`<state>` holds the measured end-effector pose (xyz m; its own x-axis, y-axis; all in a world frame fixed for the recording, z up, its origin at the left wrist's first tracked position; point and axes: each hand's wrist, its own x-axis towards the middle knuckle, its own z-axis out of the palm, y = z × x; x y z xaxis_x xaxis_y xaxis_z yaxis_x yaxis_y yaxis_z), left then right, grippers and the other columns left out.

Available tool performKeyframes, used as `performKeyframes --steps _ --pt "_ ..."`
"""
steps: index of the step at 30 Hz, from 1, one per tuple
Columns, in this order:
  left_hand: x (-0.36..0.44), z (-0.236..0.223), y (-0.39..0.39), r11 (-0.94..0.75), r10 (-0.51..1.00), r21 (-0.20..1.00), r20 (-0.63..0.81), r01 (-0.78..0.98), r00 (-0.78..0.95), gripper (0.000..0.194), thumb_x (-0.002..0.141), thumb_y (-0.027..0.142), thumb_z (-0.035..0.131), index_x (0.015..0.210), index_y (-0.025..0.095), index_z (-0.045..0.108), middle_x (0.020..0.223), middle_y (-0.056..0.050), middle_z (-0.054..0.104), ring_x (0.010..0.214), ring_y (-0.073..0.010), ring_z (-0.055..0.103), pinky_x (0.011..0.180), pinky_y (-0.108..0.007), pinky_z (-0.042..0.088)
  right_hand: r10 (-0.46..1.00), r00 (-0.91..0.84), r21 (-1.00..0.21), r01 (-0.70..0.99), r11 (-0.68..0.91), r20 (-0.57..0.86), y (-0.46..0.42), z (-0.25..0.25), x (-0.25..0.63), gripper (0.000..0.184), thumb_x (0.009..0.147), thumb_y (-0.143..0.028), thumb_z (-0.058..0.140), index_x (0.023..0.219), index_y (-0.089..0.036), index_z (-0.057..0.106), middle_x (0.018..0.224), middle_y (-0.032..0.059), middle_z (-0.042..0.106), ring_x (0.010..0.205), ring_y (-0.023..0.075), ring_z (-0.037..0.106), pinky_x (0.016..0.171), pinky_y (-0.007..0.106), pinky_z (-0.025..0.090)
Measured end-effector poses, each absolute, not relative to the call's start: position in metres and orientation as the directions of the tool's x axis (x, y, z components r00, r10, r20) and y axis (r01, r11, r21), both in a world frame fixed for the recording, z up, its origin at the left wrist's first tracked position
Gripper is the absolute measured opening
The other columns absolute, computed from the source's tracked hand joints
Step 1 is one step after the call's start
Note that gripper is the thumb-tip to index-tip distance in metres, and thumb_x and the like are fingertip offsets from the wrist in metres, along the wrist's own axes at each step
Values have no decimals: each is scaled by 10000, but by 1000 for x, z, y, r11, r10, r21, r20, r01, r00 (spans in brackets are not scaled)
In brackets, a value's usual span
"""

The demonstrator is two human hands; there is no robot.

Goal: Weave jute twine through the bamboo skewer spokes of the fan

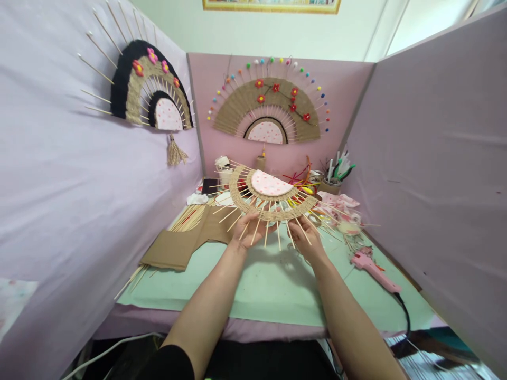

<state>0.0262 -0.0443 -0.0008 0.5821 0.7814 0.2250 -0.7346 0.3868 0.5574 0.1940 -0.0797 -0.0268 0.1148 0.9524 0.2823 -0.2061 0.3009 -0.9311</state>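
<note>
Above the table I hold a half-round woven fan (279, 215), its curved edge toward me. Thin sticks fan out through a band of tan twine, and a white half-circle of cloth with pink dots (271, 183) covers its centre. My left hand (251, 228) is closed on the twine band from below, partly hidden behind the sticks. My right hand (304, 236) grips the fan's right part, with fingers among the sticks. A loop of twine (299, 253) hangs by my right hand.
Brown cardboard (170, 248) and a bundle of sticks (186, 217) lie left. A pink glue gun (376, 272) with a black cord rests right. A pot of tools (330, 186) and dotted cloth (338, 201) stand behind. Finished fans hang on the back (237, 108) and left (134, 95) panels.
</note>
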Motion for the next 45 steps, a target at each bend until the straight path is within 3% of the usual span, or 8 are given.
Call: performKeyframes --steps 3,9,15,20,25,28,36,45 --pt "25 2 -46 370 783 570 234 -734 576 477 795 107 399 1232 278 484 1216 -55 581 1168 -286 495 986 -557 297 955 108 -911 -288 294 275 -81 -23 193 200 682 -293 653 839 -221 553 565 -69 351 468 66 263 453 223 235" --pt "22 1 -42 402 782 559 202 -725 590 528 789 92 423 1266 315 460 1223 -46 582 1178 -268 497 1018 -534 314 945 115 -869 -371 328 307 -86 -10 193 205 679 -218 635 641 -211 434 564 -53 315 488 78 282 440 220 223" --pt "20 -1 -37 391 799 553 192 -735 570 559 785 48 412 1296 273 432 1245 -70 567 1158 -250 518 1010 -519 348 943 138 -867 -372 331 301 -87 -9 195 145 683 -240 641 772 -214 530 542 -59 349 478 74 290 430 209 225" --pt "20 -1 -34 334 851 522 192 -785 490 568 756 16 418 1290 210 442 1210 -89 590 1139 -245 534 1008 -504 364 984 24 -951 -256 175 174 -87 -13 206 332 686 -332 674 969 -198 561 542 -62 460 412 39 255 397 185 163" --pt "21 1 -34 238 905 513 191 -824 380 632 728 -25 432 1301 241 434 1207 -64 596 1133 -231 540 1010 -502 370 989 -133 -998 -15 68 70 -92 -13 220 248 692 -370 684 794 -156 611 512 -42 499 397 38 300 382 177 194" --pt "22 1 -35 197 915 500 215 -844 341 674 718 -39 445 1315 271 419 1217 -51 591 1127 -232 545 1014 -512 364 976 -208 -996 31 79 70 -95 -13 226 226 724 -370 660 775 -152 630 546 -20 541 422 46 358 395 176 244" --pt "25 4 -37 133 947 503 190 -854 258 710 707 -45 447 1314 322 426 1237 -23 579 1139 -222 535 1028 -502 357 949 -299 -993 -86 80 102 -100 -13 225 255 743 -362 650 895 -160 680 657 37 642 494 93 519 462 208 397" --pt "25 2 -36 137 940 497 208 -857 270 687 724 -29 462 1313 323 425 1228 -26 585 1124 -229 547 1012 -519 369 989 -110 -966 -248 74 104 -95 -13 221 234 705 -381 682 750 -151 667 567 17 612 410 77 494 382 185 365"
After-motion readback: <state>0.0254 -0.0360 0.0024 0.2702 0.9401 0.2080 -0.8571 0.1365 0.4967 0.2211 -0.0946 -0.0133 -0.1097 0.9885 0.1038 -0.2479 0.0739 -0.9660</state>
